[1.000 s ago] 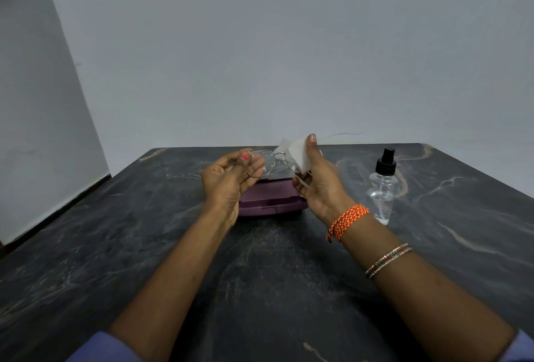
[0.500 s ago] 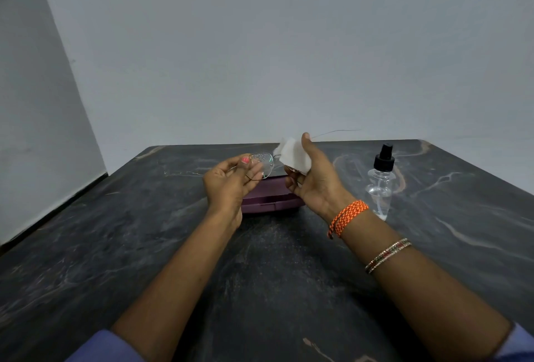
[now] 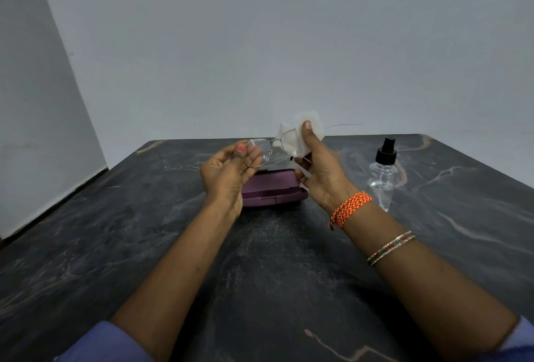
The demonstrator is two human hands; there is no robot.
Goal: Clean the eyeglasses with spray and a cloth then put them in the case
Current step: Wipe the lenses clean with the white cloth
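The right hand (image 3: 318,171) covers the lower right part of the cloth (image 3: 309,124), and the cloth wraps the right lens of the eyeglasses (image 3: 274,147), so that lens's outer edge cannot be seen. The left hand (image 3: 228,173) hides the left lens's lower rim and the left temple arm. Both hands block the case (image 3: 271,191) at its 10 and 2 o'clock corners. The spray bottle (image 3: 383,176) is clear; its liquid level is hard to tell. Both sleeves are cut off by the bottom edge.

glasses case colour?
Purple, or plum. The case shows in the head view, lying closed behind the hands.
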